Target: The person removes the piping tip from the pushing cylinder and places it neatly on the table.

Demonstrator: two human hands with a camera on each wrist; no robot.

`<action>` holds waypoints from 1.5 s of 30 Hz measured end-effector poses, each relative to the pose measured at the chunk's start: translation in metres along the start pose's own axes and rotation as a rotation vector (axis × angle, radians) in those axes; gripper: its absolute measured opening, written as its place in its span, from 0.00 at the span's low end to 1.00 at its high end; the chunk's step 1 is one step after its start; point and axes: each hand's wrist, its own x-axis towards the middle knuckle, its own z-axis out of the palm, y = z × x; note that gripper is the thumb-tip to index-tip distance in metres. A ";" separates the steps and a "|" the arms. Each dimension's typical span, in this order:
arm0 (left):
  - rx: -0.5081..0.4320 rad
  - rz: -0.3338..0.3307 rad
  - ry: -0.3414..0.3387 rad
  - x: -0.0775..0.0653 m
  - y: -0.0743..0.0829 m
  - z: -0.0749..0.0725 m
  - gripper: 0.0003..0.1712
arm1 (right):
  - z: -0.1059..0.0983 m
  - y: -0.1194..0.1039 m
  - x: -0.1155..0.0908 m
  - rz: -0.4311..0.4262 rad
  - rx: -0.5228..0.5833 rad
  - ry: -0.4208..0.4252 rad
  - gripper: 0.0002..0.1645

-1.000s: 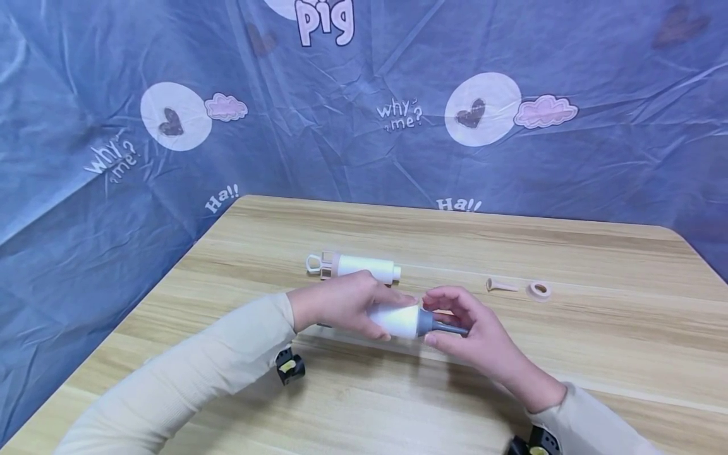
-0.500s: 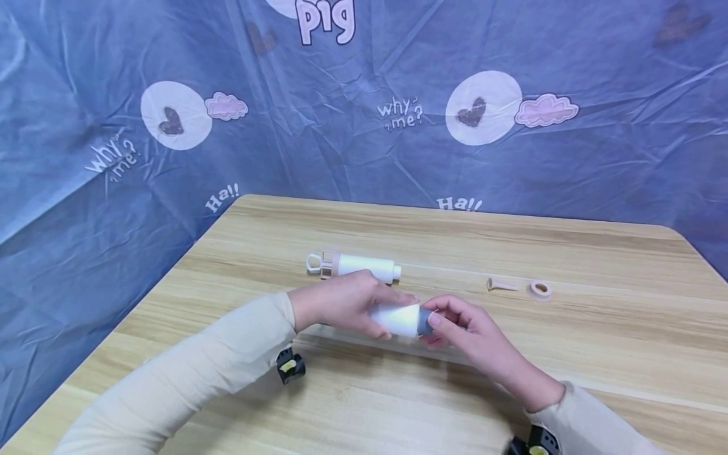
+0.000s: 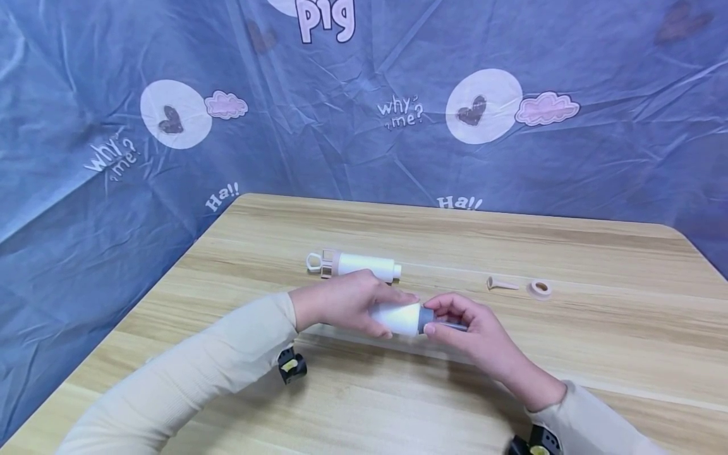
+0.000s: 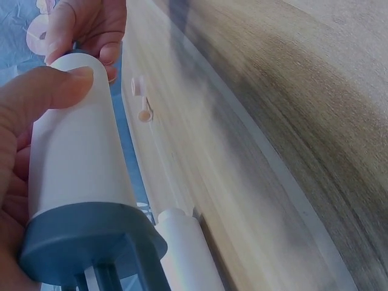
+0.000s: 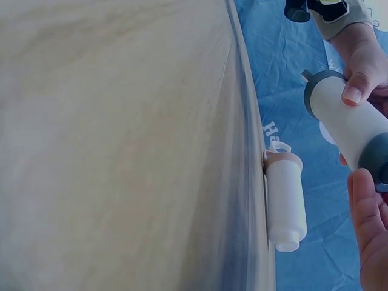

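A white icing syringe (image 3: 400, 319) with grey end parts is held level just over the table. Around its white barrel (image 4: 79, 157) my left hand (image 3: 349, 304) grips, thumb lying along the side. At the other end, my right hand (image 3: 483, 328) pinches the grey end cap (image 3: 426, 320) between thumb and fingers; a thin grey nozzle (image 3: 455, 327) sticks out towards the palm. The left wrist view shows the grey collar (image 4: 91, 236) at the handle end, whose handle is cut off by the frame edge.
A second syringe, white with pink (image 3: 365, 268), lies behind the left hand. Further right on the wooden table (image 3: 352, 411) are a small pink nozzle (image 3: 503, 284) and a pink ring cap (image 3: 539, 289). A blue printed cloth (image 3: 341, 126) hangs behind.
My right hand's fingers closed in on the grey cap, thumb rolling over it and then back down, with the nozzle showing again. The left hand has stayed in place.
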 end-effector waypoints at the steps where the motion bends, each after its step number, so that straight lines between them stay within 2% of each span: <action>1: 0.001 -0.001 0.001 0.000 0.000 0.000 0.35 | 0.000 0.000 0.000 -0.001 -0.013 0.007 0.16; 6: 0.001 -0.012 0.003 -0.001 -0.001 0.000 0.36 | 0.000 0.001 0.000 -0.034 -0.048 0.023 0.18; 11: -0.012 -0.016 0.005 -0.001 -0.001 0.000 0.35 | 0.001 0.001 -0.001 -0.079 -0.021 0.024 0.20; 18: -0.022 -0.022 0.006 -0.001 -0.004 0.002 0.35 | 0.004 0.002 -0.002 -0.094 -0.054 0.070 0.20; 27: -0.036 -0.021 0.009 -0.001 -0.004 0.001 0.35 | 0.005 0.005 0.000 -0.305 -0.092 0.102 0.22; 35: -0.056 -0.026 0.011 0.001 -0.005 -0.001 0.35 | 0.005 0.004 0.001 -0.361 -0.071 0.147 0.24; 45: -0.079 -0.030 0.024 0.003 -0.006 -0.002 0.35 | 0.005 0.004 0.001 -0.418 -0.079 0.165 0.25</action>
